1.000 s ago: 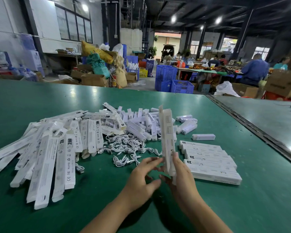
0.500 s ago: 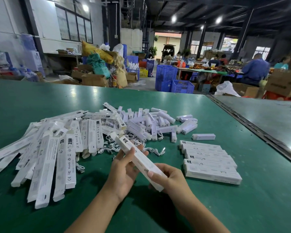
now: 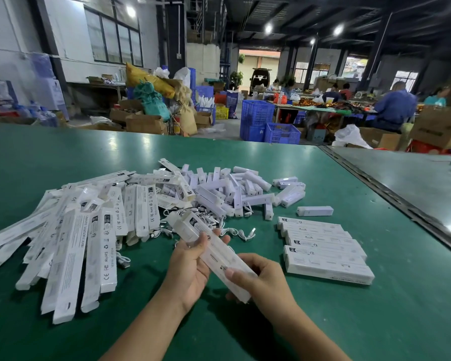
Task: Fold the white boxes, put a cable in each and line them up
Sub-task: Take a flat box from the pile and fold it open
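- the box (image 3: 218, 260) sits in the lower centre of the frame, held slanting above the surface (image 3: 391, 327).
- the left hand (image 3: 190, 261) grips its middle and the right hand (image 3: 261, 278) pinches the near end.
- the step looks like closing that end; i cannot tell whether a cable is inside.
- the next move likely calls for laying it squarely against the row of boxes (image 3: 323, 248) at right.
- loose cables (image 3: 235, 231) lie just behind the hands, and flat boxes (image 3: 71, 246) crowd the left.
- there is open room at lower right, and a dark seam (image 3: 401, 204) bounds the far right.
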Demonstrator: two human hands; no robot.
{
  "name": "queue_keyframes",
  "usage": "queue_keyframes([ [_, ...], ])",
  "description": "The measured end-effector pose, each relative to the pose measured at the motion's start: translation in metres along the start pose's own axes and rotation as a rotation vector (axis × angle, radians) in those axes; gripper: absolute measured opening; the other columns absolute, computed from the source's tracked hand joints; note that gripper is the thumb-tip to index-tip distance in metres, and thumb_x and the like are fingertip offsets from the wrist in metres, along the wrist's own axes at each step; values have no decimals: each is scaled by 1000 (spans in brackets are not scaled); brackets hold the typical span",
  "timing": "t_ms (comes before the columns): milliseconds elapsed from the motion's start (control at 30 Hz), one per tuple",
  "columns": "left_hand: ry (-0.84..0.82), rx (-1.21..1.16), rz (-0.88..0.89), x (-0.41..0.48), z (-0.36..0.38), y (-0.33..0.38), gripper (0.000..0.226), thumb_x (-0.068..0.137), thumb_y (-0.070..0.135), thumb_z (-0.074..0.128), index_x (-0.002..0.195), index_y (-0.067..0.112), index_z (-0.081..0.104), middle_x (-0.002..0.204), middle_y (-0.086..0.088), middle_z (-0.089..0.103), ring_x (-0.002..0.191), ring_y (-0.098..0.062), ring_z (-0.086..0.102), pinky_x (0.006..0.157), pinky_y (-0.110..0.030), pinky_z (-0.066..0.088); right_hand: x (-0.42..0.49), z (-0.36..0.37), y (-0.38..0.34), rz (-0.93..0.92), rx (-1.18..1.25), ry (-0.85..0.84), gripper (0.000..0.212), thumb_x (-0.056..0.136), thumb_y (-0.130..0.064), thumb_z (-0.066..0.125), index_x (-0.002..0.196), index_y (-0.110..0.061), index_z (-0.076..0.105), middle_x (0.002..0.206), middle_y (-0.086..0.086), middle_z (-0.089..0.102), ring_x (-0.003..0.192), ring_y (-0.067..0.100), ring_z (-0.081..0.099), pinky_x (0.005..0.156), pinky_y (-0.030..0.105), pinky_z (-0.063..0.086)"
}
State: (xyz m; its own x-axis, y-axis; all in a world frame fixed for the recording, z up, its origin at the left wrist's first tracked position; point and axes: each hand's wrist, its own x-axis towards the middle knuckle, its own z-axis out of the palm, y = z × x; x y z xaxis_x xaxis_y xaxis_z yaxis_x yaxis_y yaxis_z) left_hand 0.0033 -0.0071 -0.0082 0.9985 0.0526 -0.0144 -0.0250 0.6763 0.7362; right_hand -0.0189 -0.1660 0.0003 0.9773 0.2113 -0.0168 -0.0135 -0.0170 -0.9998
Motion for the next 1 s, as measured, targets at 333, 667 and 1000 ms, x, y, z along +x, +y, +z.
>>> queue_keyframes([
  [333, -135, 718, 217, -18, 9, -18, 64, 95, 11, 64, 131, 59, 41, 120, 18, 67, 103, -8, 69, 81, -24, 56, 5, -11, -4, 78, 270, 55, 32, 99, -40, 50, 103, -18, 72, 95, 12, 75, 68, 26, 68, 60, 32, 48],
  [667, -284, 1035, 314, -26, 10, -18, 60, 84, 27, 72, 133, 53, 48, 117, 34, 61, 111, 1, 60, 87, -7, 44, 9, -15, -5, 181, 441, 21, 39, 99, -42, 46, 106, -16, 75, 101, 20, 73, 70, 24, 68, 58, 29, 54],
  [1000, -317, 1066, 331, -23, 9, -20, 52, 88, 43, 66, 135, 50, 46, 130, 26, 60, 120, 5, 56, 98, -9, 40, 8, -11, -1, 119, 232, -5, 37, 102, -42, 42, 102, -27, 76, 86, -2, 75, 74, 12, 70, 65, 31, 57],
])
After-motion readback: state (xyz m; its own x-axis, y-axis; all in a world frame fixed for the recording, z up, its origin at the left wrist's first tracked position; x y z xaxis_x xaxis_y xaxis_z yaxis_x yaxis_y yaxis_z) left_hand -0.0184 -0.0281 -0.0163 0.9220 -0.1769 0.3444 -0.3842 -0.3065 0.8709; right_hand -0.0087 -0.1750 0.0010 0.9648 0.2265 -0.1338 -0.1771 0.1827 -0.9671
